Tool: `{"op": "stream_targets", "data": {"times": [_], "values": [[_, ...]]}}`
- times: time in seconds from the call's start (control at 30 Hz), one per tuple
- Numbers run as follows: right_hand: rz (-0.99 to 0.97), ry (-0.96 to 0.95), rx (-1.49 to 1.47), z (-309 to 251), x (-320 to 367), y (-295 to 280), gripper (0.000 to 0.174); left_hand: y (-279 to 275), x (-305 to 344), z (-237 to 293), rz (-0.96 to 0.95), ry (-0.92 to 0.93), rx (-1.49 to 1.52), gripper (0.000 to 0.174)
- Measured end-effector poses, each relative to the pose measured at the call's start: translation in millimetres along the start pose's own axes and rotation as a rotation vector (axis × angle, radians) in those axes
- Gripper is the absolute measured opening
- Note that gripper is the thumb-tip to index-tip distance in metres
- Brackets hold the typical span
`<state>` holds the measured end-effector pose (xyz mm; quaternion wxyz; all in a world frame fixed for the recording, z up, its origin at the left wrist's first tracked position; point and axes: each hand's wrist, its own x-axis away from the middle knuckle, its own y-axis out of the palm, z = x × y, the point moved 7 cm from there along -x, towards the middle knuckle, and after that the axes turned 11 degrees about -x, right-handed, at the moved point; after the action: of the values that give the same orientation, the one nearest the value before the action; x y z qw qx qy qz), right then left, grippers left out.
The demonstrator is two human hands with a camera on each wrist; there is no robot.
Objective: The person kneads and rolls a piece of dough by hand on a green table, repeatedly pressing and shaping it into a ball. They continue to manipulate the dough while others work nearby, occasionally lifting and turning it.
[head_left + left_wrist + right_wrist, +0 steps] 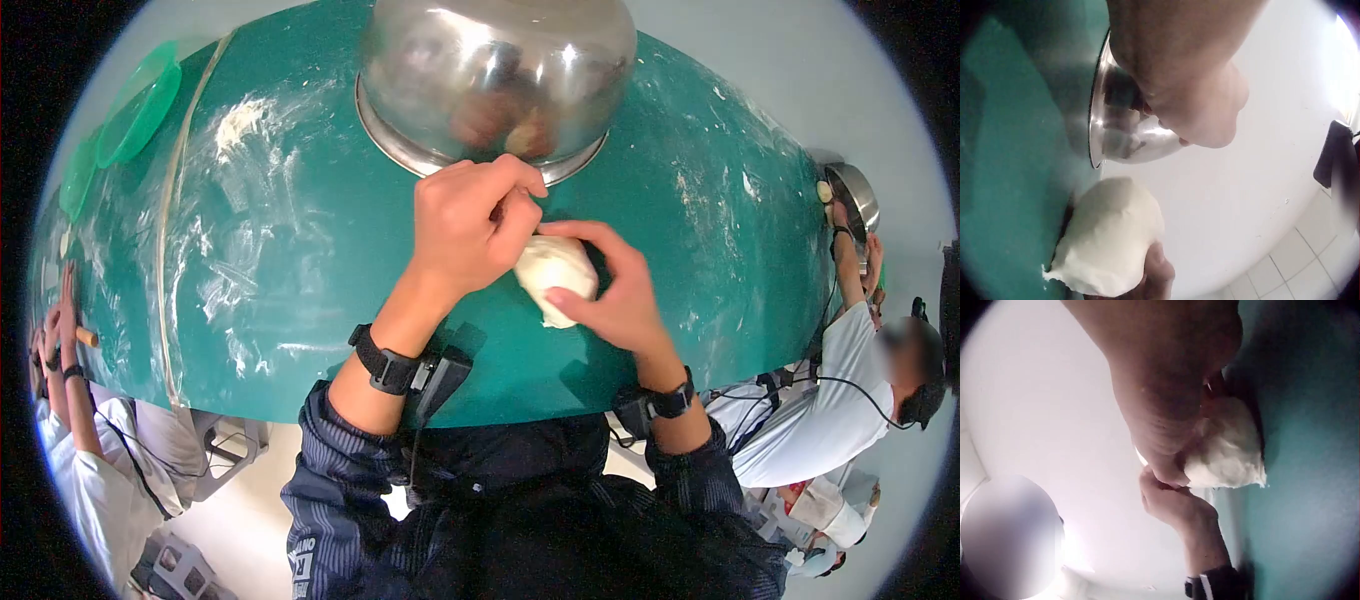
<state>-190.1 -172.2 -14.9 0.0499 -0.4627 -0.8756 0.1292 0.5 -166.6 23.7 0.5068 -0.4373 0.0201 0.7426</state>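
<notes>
A lump of pale dough sits on the green table in front of me, with a ragged tip at its near end. My right hand grips it from the right, thumb on the near side and fingers over the far side. Just left of the dough, my left hand is raised with its fingers curled; nothing shows between them. The left wrist view has the dough below the left hand, a gap between the two. In the right wrist view the dough is partly covered by the right hand.
An upturned steel bowl stands just beyond my hands. Flour smears mark the green table. Green baskets lie far left. People work at both sides, one beside a metal bowl at right.
</notes>
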Motion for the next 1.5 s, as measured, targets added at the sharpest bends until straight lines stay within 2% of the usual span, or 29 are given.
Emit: {"op": "stream_targets", "data": {"times": [0.03, 0.13, 0.23, 0.3, 0.37, 0.43, 0.53, 0.63, 0.67, 0.77, 0.87, 0.97, 1.07, 1.2, 1.3, 1.37, 1.43, 1.5], "values": [[0.028, 0.046, -0.114, 6, 9, -8, 0.074, 0, 0, 0, 0.002, -0.003, -0.006, 0.013], [0.246, -0.007, -0.39, 11, 44, -29, 0.062, 3, 0, 1, -0.008, -0.011, -0.002, 0.013], [0.399, -0.111, -0.183, -3, 93, -46, 0.046, 5, 1, 0, 0.002, -0.023, 0.007, 0.012], [0.335, -0.149, 0.008, -11, 128, -41, 0.041, 9, 1, 0, 0.053, 0.001, 0.015, 0.009], [0.213, -0.204, 0.237, -18, 161, -28, 0.037, 14, 3, 1, -0.015, 0.001, -0.008, 0.012], [0.109, -0.257, 0.43, -34, 177, -1, 0.039, 17, 5, 3, -0.059, 0.003, -0.018, 0.014], [0.163, -0.527, 0.654, -43, 195, 28, 0.038, 17, 3, 5, -0.077, 0.02, -0.021, 0.014], [0.083, -0.464, 0.575, -34, 172, 33, 0.038, 16, 5, 5, -0.088, 0.014, -0.02, 0.013], [0.007, -0.422, 0.579, -26, 159, 40, 0.05, 16, 4, 5, -0.095, 0.013, -0.016, 0.013], [0.061, -0.403, 0.582, -30, 108, 52, 0.067, 16, 3, 4, -0.08, 0.012, 0.0, 0.013], [-0.008, -0.233, 0.551, -26, 54, 46, 0.081, 17, 1, 1, -0.016, 0.025, 0.016, 0.01], [0.108, -0.167, 0.554, -34, 6, 34, 0.084, 17, 1, -3, 0.018, 0.011, 0.026, 0.008], [0.124, -0.139, 0.519, -17, -17, 21, 0.086, 15, 1, -6, 0.02, -0.009, 0.035, 0.007], [0.248, -0.06, 0.384, -1, -11, -6, 0.075, 12, -1, -5, 0.016, -0.025, 0.019, 0.007], [0.203, -0.054, 0.147, 11, -1, -17, 0.071, 11, 1, -7, -0.036, -0.035, 0.005, 0.013], [0.008, -0.018, 0.123, 11, 12, -21, 0.068, 11, 2, -6, -0.044, -0.042, -0.001, 0.012], [-0.056, 0.009, 0.064, 6, 28, -22, 0.066, 12, 1, -4, -0.057, -0.034, -0.004, 0.012], [0.005, 0.027, -0.031, -10, 51, -20, 0.064, 12, 2, -2, -0.071, -0.018, -0.01, 0.012]]}}
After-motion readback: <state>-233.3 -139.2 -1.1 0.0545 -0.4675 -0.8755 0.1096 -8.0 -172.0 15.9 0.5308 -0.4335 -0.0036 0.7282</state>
